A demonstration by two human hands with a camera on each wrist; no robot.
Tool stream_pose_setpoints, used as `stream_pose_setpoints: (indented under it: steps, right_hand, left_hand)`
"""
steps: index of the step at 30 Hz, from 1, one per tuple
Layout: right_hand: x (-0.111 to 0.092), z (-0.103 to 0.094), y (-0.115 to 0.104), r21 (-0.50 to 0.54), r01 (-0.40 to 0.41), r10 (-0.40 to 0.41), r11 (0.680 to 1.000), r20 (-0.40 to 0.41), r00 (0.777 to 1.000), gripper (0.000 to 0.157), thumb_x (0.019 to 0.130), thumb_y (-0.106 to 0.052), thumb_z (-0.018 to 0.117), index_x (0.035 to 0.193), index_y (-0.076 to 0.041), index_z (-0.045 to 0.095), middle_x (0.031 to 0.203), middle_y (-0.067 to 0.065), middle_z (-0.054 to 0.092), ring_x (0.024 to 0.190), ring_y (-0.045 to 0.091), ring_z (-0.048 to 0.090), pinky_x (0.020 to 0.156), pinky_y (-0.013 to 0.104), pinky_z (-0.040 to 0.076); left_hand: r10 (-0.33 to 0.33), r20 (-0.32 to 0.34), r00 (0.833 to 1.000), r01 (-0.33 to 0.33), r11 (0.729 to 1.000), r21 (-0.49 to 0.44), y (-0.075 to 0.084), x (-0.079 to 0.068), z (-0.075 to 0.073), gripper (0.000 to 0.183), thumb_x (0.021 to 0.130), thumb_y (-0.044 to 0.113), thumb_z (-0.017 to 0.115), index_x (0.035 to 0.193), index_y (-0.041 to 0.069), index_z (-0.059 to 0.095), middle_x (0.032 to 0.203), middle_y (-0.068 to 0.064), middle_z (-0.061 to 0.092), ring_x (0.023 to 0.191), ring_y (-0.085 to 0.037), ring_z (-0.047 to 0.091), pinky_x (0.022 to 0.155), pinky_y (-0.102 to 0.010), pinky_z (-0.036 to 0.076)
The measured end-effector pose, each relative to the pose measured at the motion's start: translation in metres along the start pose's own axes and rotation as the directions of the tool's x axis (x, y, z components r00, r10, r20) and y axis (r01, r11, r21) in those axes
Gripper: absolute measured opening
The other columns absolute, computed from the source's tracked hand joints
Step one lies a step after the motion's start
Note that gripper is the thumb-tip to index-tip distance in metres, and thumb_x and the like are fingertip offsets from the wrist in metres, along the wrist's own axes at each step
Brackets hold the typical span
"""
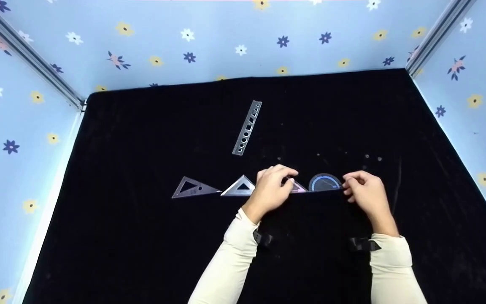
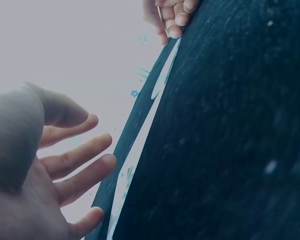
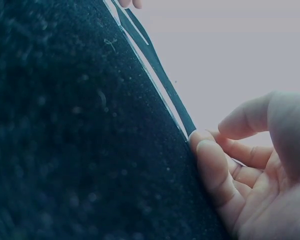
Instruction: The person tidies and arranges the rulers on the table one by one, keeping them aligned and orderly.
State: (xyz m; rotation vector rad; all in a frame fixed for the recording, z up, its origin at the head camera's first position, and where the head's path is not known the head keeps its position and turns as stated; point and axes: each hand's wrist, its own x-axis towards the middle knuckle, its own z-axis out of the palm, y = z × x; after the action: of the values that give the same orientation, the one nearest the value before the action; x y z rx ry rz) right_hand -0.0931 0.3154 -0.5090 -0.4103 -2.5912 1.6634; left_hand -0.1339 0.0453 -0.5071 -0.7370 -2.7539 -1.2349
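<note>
My right hand (image 1: 365, 190) is at the right end of a clear blue-marked protractor (image 1: 325, 183), its fingertips (image 3: 196, 136) right at the corner and the thumb apart from them in the right wrist view. My left hand (image 1: 273, 185), fingers loosely spread with nothing between them, hovers over a pinkish set square (image 1: 298, 188) and partly hides it. Left of that lie a clear set square (image 1: 232, 191) with a triangular cutout and a longer set square (image 1: 190, 192). Together the pieces form a row, long edges toward me.
A clear ruler (image 1: 247, 128) with shaped cutouts lies slanted farther back on the black cloth (image 1: 141, 236). Small pale specks (image 1: 373, 157) dot the cloth behind my right hand. Flower-patterned panels (image 1: 226, 38) stand at the back and both sides.
</note>
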Motion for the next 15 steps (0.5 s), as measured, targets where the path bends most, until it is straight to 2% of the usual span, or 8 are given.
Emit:
stream_pose_setpoints:
  steps: [6,11,15]
  right_hand:
    - [0.000,0.000,0.000,0.003,-0.005,0.005,1.000,-0.002,1.000,0.021,0.095,-0.004,0.056,0.105,0.008,0.069,0.080,0.012,0.070,0.061,0.011,0.065,0.050,0.029,0.055]
    - [0.000,0.000,0.000,0.001,-0.007,0.007,1.000,-0.002,1.000,0.021,0.095,-0.004,0.056,0.105,0.008,0.069,0.081,0.013,0.070,0.061,0.011,0.065,0.050,0.029,0.055]
    - [0.000,0.001,0.000,0.007,-0.011,0.011,1.000,-0.002,1.000,0.021,0.095,-0.003,0.055,0.105,0.009,0.069,0.080,0.012,0.070,0.061,0.011,0.065,0.050,0.029,0.055]
  left_hand:
    - [-0.058,-0.103,0.993,0.067,0.995,0.077,-0.008,0.002,-0.009,0.025,0.090,0.016,0.060,0.108,0.018,0.077,0.110,0.004,0.072,0.107,-0.016,0.064,0.092,-0.042,0.044]
    - [-0.120,-0.214,0.970,0.141,0.986,0.087,-0.017,0.002,-0.020,0.021,0.090,0.017,0.062,0.103,0.018,0.078,0.101,0.003,0.073,0.100,-0.019,0.067,0.088,-0.042,0.048]
    - [-0.168,-0.260,0.951,0.193,0.979,0.073,-0.025,0.002,-0.028,0.019,0.090,0.016,0.064,0.101,0.018,0.078,0.100,0.002,0.073,0.099,-0.022,0.067,0.087,-0.044,0.049]
